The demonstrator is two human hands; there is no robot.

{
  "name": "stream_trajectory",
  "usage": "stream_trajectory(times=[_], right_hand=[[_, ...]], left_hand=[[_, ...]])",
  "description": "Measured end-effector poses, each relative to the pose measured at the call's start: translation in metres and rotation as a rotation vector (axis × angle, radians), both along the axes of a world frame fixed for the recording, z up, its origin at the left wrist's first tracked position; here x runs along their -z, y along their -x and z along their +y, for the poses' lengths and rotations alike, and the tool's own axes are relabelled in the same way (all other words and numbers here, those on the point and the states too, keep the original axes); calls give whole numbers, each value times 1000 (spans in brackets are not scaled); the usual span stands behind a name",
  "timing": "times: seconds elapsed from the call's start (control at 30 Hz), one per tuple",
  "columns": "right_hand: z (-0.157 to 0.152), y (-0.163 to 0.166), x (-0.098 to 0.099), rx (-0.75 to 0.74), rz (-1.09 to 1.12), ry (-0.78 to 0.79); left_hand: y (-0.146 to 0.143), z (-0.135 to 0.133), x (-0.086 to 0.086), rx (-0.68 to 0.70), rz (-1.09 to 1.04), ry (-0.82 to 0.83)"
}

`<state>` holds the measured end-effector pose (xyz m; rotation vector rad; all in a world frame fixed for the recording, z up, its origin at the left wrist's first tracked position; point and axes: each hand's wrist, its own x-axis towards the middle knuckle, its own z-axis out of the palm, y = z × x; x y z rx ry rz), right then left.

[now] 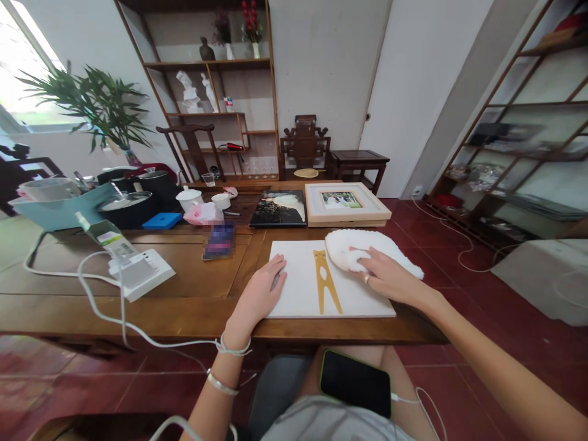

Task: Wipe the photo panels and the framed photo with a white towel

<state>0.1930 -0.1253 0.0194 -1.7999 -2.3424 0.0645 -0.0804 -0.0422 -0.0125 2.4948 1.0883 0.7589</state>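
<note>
**Hands on the white board**

We press our right hand (383, 274), fingers spread flat, on a fluffy white cloth (367, 251) that overlaps the white board (298, 288) at the table (197, 294) edge. Our left hand (261, 291) rests open on the board's left edge, hiding something thin and dark. A yellow, peg-shaped piece (325, 282) lies between them.

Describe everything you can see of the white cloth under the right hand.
The white cloth looks soft and fluffy, like a towel or pad, with a rounded, irregular outline. It lies flat, partly on the far right corner of the white board and partly on the wooden table beyond the board's right edge. The right hand rests palm down on its near part, fingers bunching it slightly. The yellow clip-shaped piece lies just left, apart from it.
</note>
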Motion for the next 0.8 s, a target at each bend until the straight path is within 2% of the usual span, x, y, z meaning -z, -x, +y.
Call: stream_trajectory(times=[0.2,0.27,0.33,0.43,0.57,0.7,0.8], right_hand=[[-81,17,-13,-57,63,123],[-100,18,-17,-62,70,172],[-106,16,-19,-37,82,195],[-90,7,-17,29,123,218],[-43,-3,-13,89,141,217],[4,-4,-9,113,77,134],[21,-2,-7,114,41,74]], left_hand=[[0,0,1,0,-14,23],[0,1,2,0,-16,23],[0,2,3,-3,-16,23],[0,1,3,-1,-27,20],[0,1,2,2,-28,20],[0,2,3,-5,-35,30],[0,2,3,-6,-44,30]])
